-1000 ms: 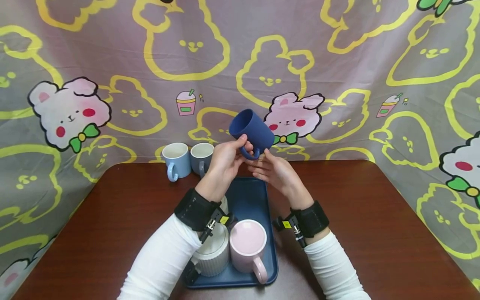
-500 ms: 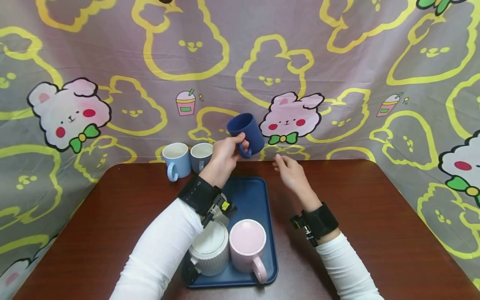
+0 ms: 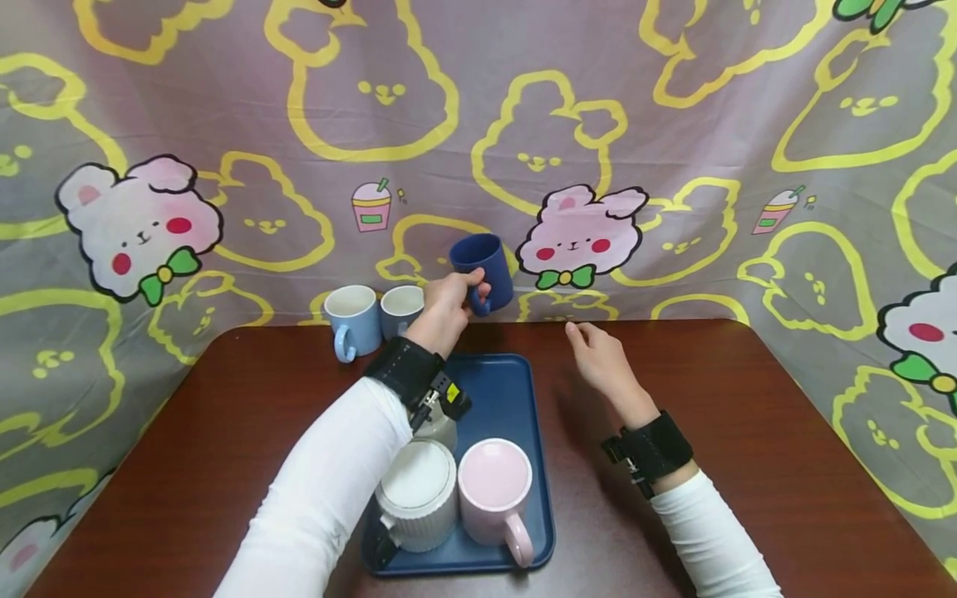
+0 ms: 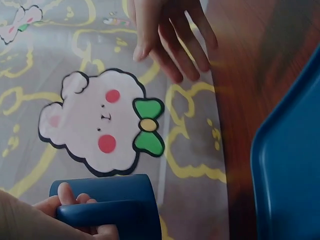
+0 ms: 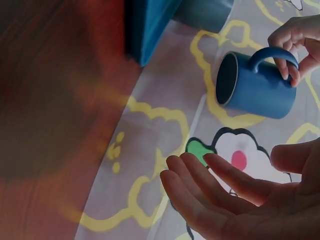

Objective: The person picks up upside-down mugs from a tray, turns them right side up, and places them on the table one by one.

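The left hand (image 3: pixel 443 309) holds the blue mug (image 3: pixel 496 272) by its handle (image 4: pixel 95 213), the slightly tilted body just right of the curled fingers, while the right hand (image 3: pixel 604 359) hangs apart, relaxed fingers empty.

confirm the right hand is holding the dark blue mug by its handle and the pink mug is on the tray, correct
Not quite: the head view shows the left hand holding the dark blue mug by its handle. The pink mug is indeed on the tray.
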Action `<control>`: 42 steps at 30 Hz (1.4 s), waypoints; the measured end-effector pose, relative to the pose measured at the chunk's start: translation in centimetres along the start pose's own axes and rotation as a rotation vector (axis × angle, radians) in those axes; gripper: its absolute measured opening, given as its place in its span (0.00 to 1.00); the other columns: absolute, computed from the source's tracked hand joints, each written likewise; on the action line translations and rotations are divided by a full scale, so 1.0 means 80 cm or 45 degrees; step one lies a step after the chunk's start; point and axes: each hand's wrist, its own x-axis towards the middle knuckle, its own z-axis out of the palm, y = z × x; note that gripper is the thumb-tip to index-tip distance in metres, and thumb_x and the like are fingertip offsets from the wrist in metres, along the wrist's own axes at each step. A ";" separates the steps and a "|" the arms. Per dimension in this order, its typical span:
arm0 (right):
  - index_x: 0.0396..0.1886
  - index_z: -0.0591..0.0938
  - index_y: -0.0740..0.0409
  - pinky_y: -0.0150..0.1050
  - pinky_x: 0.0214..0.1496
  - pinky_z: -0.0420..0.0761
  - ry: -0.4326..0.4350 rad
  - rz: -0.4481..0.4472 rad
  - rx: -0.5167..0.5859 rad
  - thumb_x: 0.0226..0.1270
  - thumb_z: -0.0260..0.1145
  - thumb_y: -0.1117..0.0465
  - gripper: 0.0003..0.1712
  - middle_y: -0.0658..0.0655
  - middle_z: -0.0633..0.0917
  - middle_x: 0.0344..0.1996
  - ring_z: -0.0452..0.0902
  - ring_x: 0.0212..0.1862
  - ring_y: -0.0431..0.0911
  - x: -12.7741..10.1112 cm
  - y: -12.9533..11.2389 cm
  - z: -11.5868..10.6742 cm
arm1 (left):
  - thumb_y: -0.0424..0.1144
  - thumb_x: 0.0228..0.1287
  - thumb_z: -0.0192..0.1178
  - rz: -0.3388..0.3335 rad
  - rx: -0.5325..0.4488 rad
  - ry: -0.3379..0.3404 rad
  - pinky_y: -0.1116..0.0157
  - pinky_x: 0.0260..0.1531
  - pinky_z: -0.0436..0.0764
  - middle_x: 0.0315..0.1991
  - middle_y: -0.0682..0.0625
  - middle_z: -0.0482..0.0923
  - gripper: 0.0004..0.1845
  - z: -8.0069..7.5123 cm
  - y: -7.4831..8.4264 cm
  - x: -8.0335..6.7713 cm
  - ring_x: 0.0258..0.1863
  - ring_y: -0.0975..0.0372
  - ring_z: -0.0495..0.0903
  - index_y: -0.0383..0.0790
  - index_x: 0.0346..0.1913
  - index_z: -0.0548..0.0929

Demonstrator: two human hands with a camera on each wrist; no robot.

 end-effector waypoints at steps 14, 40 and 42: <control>0.65 0.67 0.68 0.55 0.63 0.69 -0.007 0.040 -0.063 0.77 0.43 0.48 0.31 0.69 0.74 0.60 0.69 0.62 0.61 -0.003 0.031 -0.008 | 0.31 0.61 0.62 -0.135 0.167 -0.052 0.69 0.28 0.79 0.16 0.51 0.79 0.12 -0.011 0.012 0.035 0.15 0.65 0.78 0.35 0.48 0.81; 0.65 0.67 0.67 0.55 0.61 0.71 -0.077 0.090 -0.137 0.77 0.43 0.46 0.32 0.68 0.75 0.59 0.69 0.62 0.61 -0.003 0.046 -0.007 | 0.33 0.65 0.58 -0.342 0.604 -0.214 0.68 0.26 0.78 0.13 0.48 0.76 0.05 -0.032 0.028 0.072 0.14 0.64 0.77 0.39 0.31 0.75; 0.65 0.67 0.68 0.55 0.61 0.70 -0.075 0.091 -0.147 0.77 0.43 0.46 0.32 0.68 0.75 0.59 0.69 0.62 0.61 -0.004 0.049 -0.007 | 0.33 0.65 0.57 -0.332 0.649 -0.221 0.67 0.28 0.79 0.13 0.49 0.77 0.05 -0.035 0.028 0.075 0.14 0.64 0.77 0.39 0.31 0.74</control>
